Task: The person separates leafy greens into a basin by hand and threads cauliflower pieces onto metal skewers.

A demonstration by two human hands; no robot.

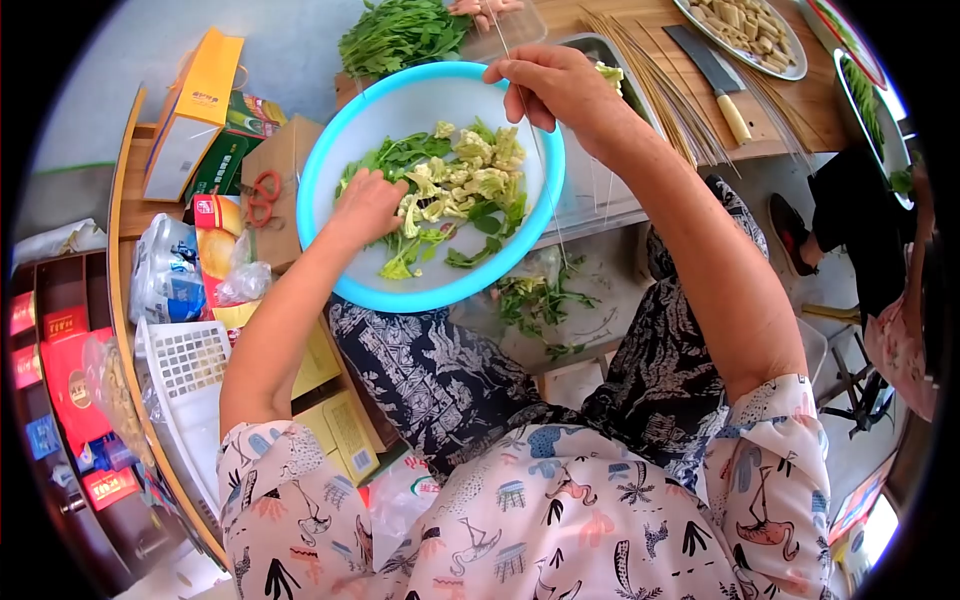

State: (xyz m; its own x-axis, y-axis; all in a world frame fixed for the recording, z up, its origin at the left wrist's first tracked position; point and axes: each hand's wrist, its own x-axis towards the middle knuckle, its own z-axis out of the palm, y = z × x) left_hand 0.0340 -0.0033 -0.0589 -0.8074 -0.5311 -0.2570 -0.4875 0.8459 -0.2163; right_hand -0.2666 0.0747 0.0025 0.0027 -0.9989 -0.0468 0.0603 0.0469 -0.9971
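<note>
A white basin with a light-blue rim [312, 170] rests over my lap. Inside lie pale cauliflower florets [490, 150] and loose leafy greens [412, 150]. My left hand [368, 207] reaches into the basin's left side, its fingers curled down among the greens; the fingertips are partly hidden. Over the basin's upper right rim, my right hand [555, 88] pinches a thin skewer [497, 32] between thumb and fingers. The skewer runs steeply down across the basin's right side, and no food shows clearly on it.
A bunch of greens [400, 38], bamboo skewers [640, 85], a cleaver [705, 70] and a plate of cut pieces [745, 35] lie on the table. Fallen leaves [540, 300] lie below the basin. Red scissors [262, 198] rest on a carton at left. Another person stands at right.
</note>
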